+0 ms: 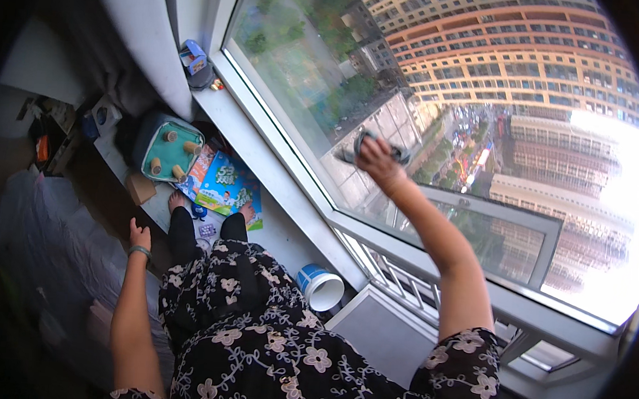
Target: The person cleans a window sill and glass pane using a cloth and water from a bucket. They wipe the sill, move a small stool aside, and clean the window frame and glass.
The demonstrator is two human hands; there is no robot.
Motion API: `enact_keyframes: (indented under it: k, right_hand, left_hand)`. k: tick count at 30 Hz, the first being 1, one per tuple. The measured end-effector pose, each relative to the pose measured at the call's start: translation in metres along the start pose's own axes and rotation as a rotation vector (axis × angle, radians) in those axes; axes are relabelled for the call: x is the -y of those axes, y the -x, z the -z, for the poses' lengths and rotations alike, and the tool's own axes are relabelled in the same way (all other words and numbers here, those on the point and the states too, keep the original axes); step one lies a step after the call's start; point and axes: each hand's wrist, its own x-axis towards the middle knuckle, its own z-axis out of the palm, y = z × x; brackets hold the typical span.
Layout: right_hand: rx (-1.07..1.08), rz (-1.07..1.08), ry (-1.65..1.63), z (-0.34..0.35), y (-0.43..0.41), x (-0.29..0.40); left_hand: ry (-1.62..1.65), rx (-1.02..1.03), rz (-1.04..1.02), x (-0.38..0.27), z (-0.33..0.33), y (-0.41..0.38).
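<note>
My right hand [377, 162] presses a dark grey-green cloth [399, 152] against the large window pane [314, 100], near the pane's lower middle. The cloth is bunched under my fingers and sticks out on both sides. My left hand [140, 236] hangs at the left with a bracelet on its wrist, its fingers partly spread and nothing in them. Both bare feet stand on the white windowsill ledge [289, 241], one of them on a blue workbook [221, 185].
A teal-topped stool or box with cork-like legs [174, 149] stands beside my feet. A blue-and-white bucket [326, 290] lies tilted near a framed screen [386, 324]. A small blue box [195, 57] sits by the window frame. Plastic sheeting [58, 249] covers something below the ledge.
</note>
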Motion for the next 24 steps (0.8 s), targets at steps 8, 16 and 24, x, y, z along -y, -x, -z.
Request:
enact_keyframes:
  k: [8,16,24]
  right_hand:
    - [0.121,-0.133,-0.1,0.029,-0.033,-0.009]
    - [-0.626,-0.5,0.444,0.297,-0.159,-0.168]
    - [-0.44,-0.335,0.456,0.144,-0.083,-0.102]
  left_hand:
    - [-0.003,-0.008,0.088,0.056,-0.003,0.019]
    - [-0.011,0.057,-0.076,-0.018,-0.032,-0.012]
    - [0.152,0.06,-0.196,-0.056,-0.045,-0.014]
